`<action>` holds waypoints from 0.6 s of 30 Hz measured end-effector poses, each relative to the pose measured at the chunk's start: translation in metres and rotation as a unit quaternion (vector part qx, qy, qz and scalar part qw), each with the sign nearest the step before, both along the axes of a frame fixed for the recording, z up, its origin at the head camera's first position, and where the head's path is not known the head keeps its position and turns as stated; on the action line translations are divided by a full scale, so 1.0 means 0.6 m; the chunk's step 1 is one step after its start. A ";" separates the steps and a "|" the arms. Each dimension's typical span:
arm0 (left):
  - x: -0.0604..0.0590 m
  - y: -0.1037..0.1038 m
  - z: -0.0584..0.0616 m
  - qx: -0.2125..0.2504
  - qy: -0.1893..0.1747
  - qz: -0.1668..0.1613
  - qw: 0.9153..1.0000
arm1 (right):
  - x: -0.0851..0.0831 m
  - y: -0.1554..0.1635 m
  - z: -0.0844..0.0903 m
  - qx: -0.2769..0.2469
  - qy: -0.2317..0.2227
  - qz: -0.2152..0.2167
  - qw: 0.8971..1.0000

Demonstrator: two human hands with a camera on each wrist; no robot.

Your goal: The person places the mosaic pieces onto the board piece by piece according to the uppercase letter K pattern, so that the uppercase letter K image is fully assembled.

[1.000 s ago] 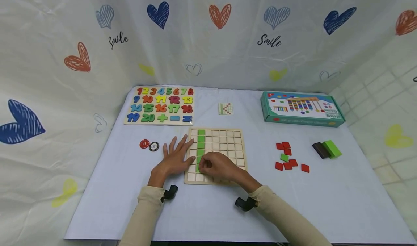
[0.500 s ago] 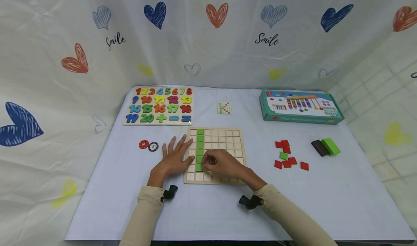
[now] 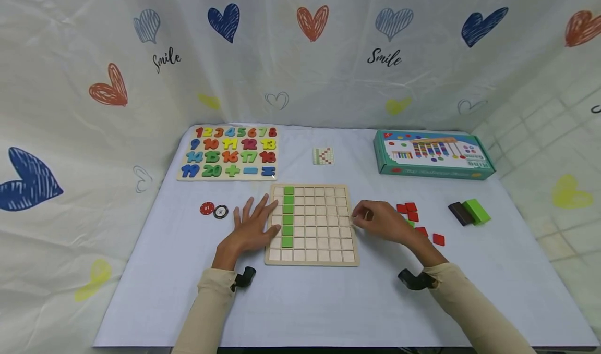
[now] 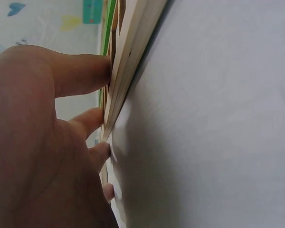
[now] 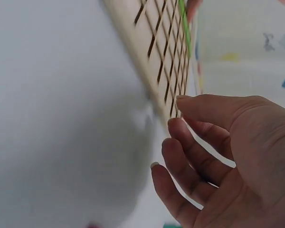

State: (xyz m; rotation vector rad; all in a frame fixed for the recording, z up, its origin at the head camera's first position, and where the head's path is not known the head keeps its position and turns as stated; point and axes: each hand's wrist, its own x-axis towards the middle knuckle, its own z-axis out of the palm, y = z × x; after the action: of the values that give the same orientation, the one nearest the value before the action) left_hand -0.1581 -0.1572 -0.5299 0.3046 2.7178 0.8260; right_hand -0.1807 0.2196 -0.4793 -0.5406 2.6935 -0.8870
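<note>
My left hand (image 3: 252,230) lies spread over the left edge of a wooden grid board (image 3: 324,264), thumb and index finger touching it. In the left wrist view the thumb (image 4: 83,73) presses against the board's rim. Several green square tiles (image 3: 287,230) form a column in the board's second column from the left. My right hand (image 3: 382,221) hovers beside the board's right edge. Its fingers are loosely bent and hold nothing in the right wrist view. Past it lie several red tiles (image 3: 439,239) and a green tile (image 3: 411,223), which the hand partly covers.
Two round chips, one red (image 3: 206,208) and one black (image 3: 220,211), lie left of the board. Behind stand a number puzzle (image 3: 230,151), a small pattern card (image 3: 323,156) and a teal toy box (image 3: 434,155). Black (image 3: 461,214) and green (image 3: 477,211) blocks sit at the right.
My right hand has lifted away from the green column and moved right, past the board's right edge towards the loose tiles. My left hand has stayed in place.
</note>
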 end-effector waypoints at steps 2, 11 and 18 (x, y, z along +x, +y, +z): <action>0.000 0.000 -0.002 -0.002 0.001 0.001 1.000 | -0.002 0.032 0.001 0.013 0.002 -0.014 1.000; 0.003 -0.001 -0.006 -0.004 0.000 -0.001 1.000 | 0.009 0.139 0.032 0.055 -0.033 -0.040 0.997; 0.000 0.000 -0.007 -0.008 0.005 0.002 1.000 | 0.014 0.182 0.040 0.101 -0.078 -0.041 0.991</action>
State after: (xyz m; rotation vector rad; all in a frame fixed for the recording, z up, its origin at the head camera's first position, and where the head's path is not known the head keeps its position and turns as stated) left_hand -0.1584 -0.1572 -0.5339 0.3008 2.7331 0.8063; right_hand -0.1723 0.3287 -0.4554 -0.3044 2.6380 -0.6359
